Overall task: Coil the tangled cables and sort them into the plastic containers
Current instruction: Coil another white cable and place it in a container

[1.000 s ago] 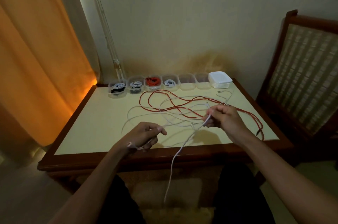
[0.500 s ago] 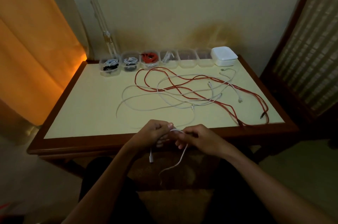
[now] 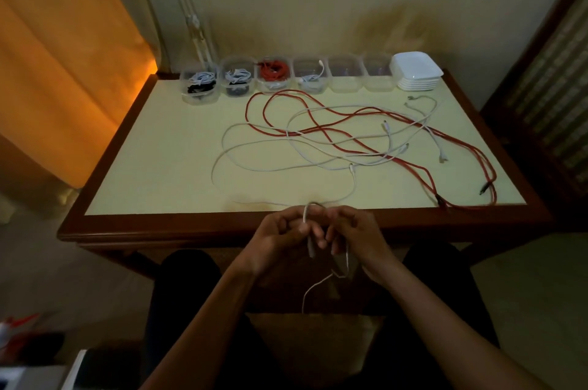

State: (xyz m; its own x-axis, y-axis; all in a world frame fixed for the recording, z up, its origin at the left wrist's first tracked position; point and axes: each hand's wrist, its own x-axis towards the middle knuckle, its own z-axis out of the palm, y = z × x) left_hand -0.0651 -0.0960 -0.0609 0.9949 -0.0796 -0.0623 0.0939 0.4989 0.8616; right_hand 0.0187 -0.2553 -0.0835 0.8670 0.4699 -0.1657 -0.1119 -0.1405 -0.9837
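left hand (image 3: 280, 235) pinches white cable (image 3: 350, 195) end | right hand (image 3: 356, 233) grips it alongside | cable runs away across table (image 3: 152, 166), slightly right | both hands equally near

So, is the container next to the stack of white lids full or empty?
Empty, apparently: the clear container beside the stack of white lids shows no cable inside; only its see-through walls are visible.

Probably a room in a home, though the light is dim: a wooden-framed table (image 3: 95, 195) stands against a plain wall, an orange curtain (image 3: 63, 49) to its left, a cane-backed wooden chair (image 3: 547, 96) to its right.
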